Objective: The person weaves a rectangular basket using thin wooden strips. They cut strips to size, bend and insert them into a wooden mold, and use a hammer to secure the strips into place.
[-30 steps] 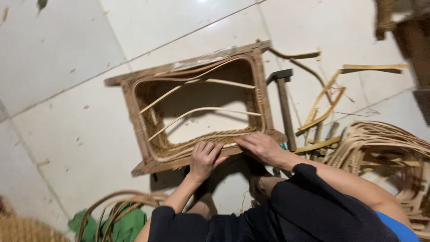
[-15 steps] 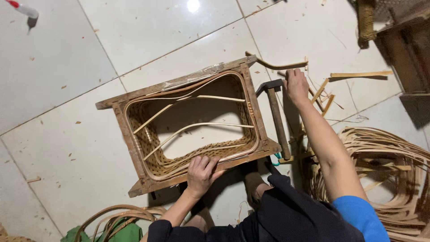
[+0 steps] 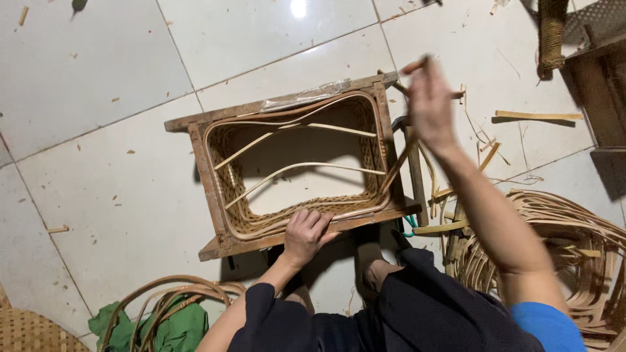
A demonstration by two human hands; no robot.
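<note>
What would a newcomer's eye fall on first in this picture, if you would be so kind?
First the wooden frame in the middle of the tiled floor, lined with partly woven cane. The left hand presses on its near edge, while the right hand is raised and blurred above the frame's right side, pinching something thin. A pile of cane strips lies to the right, and a green cloth at the bottom left.

left hand (image 3: 306, 233): palm down, fingers spread | right hand (image 3: 428, 99): raised, pinching

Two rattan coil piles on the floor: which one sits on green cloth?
The smaller rattan coil at bottom left, beside the left hand; the larger rattan pile at right lies on bare tile.
</note>
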